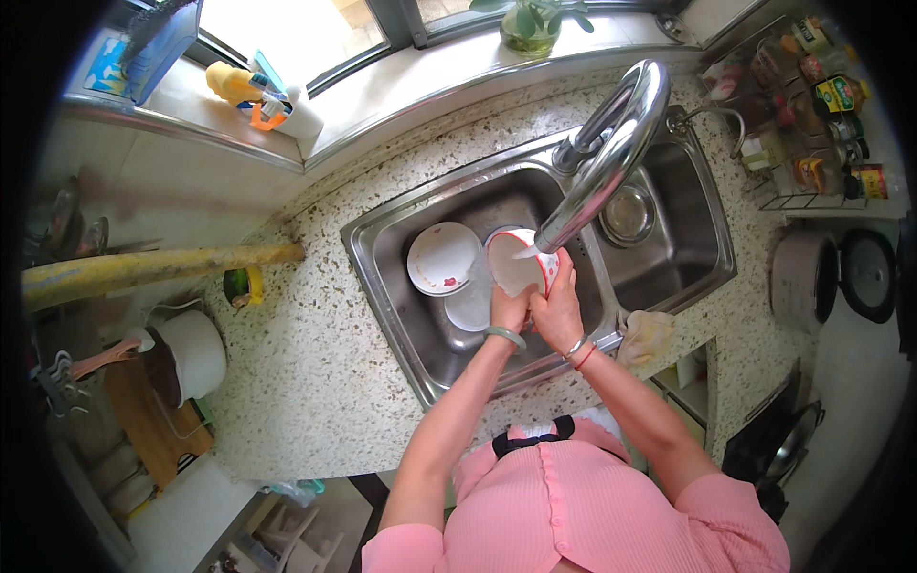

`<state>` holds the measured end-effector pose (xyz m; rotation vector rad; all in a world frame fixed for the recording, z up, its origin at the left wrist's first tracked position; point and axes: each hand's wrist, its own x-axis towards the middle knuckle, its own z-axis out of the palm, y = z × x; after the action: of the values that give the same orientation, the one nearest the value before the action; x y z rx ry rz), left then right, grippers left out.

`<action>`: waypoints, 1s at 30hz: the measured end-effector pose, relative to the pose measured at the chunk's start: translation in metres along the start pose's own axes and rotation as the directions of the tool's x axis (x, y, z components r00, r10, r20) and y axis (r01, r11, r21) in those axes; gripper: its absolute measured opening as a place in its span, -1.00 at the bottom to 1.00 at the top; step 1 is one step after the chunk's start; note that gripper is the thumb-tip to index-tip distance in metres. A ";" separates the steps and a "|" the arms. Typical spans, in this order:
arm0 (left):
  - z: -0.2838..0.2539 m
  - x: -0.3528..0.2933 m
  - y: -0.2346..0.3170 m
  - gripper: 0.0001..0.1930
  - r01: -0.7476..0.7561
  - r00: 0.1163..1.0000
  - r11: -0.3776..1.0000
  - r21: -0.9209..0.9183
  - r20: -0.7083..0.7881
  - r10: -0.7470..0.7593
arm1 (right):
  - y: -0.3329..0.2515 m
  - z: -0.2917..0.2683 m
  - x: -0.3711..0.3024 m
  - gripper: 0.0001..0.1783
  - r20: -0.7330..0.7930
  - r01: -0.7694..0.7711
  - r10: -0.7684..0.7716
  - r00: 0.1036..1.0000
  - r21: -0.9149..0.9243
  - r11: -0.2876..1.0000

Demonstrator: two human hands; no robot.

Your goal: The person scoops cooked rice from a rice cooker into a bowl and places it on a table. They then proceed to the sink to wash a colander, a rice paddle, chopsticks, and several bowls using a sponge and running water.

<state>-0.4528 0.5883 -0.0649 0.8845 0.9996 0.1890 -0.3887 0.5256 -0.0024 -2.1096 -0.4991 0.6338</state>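
Both of my hands grip a white bowl (516,270) with a red-patterned rim, tilted in the left basin of the steel sink (583,277). My left hand (509,307) holds its lower left side, its fingers partly hidden. On the right side, my right hand (558,304) is wrapped round the bowl's outer wall. A pale streak of water runs from the chrome faucet (592,202) into the bowl. Just left lies a white dish (441,254) with a small red flower, overlapping another white dish (466,311) on the basin floor.
A round metal strainer (628,212) sits in the right basin. A beige cloth (647,338) hangs over the counter's front edge. Left on the speckled counter (296,382) stand a white pot (196,353) and a yellow pole (162,272). Jars (841,95) crowd a rack at right.
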 end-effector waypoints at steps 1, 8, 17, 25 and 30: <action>-0.009 0.007 -0.003 -0.65 -0.191 0.977 0.974 0.122 -0.068 0.200 | -0.002 0.001 -0.001 -0.18 0.013 0.012 -0.012 1.000 0.005 1.000; -0.030 0.019 0.033 -0.76 -0.209 0.870 0.572 0.793 -0.116 0.479 | -0.029 -0.015 0.002 -0.18 0.232 -0.258 0.221 0.947 0.145 0.955; -0.021 0.020 -0.044 -0.68 -0.364 0.892 0.912 0.192 -0.210 0.400 | 0.011 0.007 0.007 -0.21 0.043 -0.021 0.014 0.999 0.153 0.988; -0.034 0.019 0.030 -0.69 -0.200 0.916 0.613 0.764 -0.077 0.395 | -0.014 -0.007 0.001 -0.14 0.211 -0.263 0.209 0.955 0.272 0.926; -0.042 0.020 0.038 -0.68 -0.166 0.916 0.505 0.847 -0.057 0.397 | -0.027 -0.015 0.006 -0.19 0.288 -0.326 0.254 0.923 0.239 0.915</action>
<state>-0.4658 0.6466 -0.0603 1.9761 1.1780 0.0914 -0.3782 0.5343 0.0260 -1.8515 -0.2096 1.0905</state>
